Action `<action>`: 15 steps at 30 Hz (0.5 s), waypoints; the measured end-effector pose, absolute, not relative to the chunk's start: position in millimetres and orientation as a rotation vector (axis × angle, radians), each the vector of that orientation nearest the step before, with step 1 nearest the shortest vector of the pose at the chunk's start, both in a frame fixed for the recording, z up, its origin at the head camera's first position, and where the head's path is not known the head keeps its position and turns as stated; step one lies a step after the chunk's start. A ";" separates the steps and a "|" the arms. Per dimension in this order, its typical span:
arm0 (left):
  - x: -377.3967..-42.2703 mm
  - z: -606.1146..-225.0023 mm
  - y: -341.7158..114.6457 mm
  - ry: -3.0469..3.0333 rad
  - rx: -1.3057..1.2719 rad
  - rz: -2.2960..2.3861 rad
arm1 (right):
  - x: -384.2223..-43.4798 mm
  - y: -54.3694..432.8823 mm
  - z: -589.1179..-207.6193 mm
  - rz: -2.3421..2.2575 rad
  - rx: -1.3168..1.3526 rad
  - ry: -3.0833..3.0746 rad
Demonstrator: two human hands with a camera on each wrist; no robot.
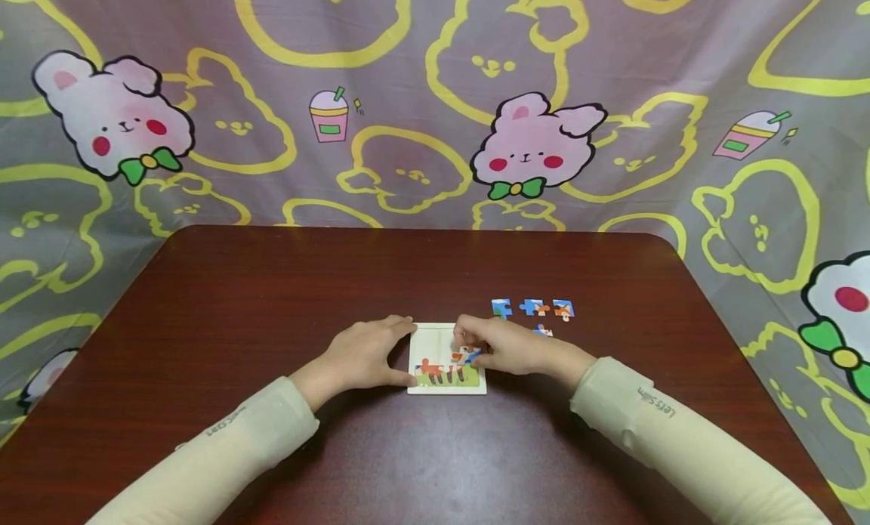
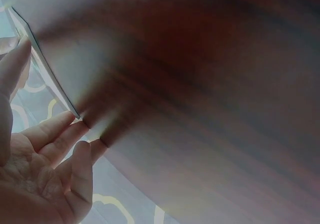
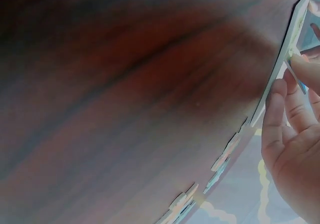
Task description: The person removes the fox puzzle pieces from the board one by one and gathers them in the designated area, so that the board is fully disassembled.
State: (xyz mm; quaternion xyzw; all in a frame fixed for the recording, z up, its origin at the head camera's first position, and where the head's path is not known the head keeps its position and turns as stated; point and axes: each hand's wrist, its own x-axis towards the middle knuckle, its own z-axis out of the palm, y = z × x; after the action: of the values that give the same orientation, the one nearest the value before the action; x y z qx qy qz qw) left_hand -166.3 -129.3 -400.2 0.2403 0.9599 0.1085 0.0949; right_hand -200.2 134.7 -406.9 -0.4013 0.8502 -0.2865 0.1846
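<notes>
A small square puzzle tray (image 1: 425,345) with a pale frame lies on the table. Along its bottom, joined pieces (image 1: 442,377) show green grass, striped legs and part of an orange body. My left hand (image 1: 360,355) rests at the tray's left side, thumb by the lower corner and fingertips at the upper one. Over the tray's right half, my right hand (image 1: 506,347) pinches a puzzle piece (image 1: 467,356) with blue and orange on it. In the right wrist view that puzzle piece (image 3: 298,80) stands tilted against the tray, partly hidden by the fingers.
Several loose puzzle pieces lie behind and right of the tray, among them a blue-green piece (image 1: 501,307), a fox-faced piece (image 1: 563,308) and one (image 1: 543,330) near the right forearm. The dark wooden table (image 1: 306,283) meets a patterned cloth (image 1: 408,132) at the back.
</notes>
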 end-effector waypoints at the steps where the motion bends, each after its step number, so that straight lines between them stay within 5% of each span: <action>1: -166.2 -400.2 -129.2 2.845 0.711 0.322 | -200.9 134.9 -407.3 -0.824 -1.122 2.393; 15: -166.4 -399.8 -129.8 2.837 0.712 0.317 | -201.6 142.3 -406.2 -1.000 -1.076 2.338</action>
State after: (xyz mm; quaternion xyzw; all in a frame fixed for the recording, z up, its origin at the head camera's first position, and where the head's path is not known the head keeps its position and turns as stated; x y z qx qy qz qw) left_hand -166.4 -129.8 -399.8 0.2409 0.9594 0.1073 0.0997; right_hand -201.6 142.3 -406.2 -0.3826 0.8314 -0.3558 0.1892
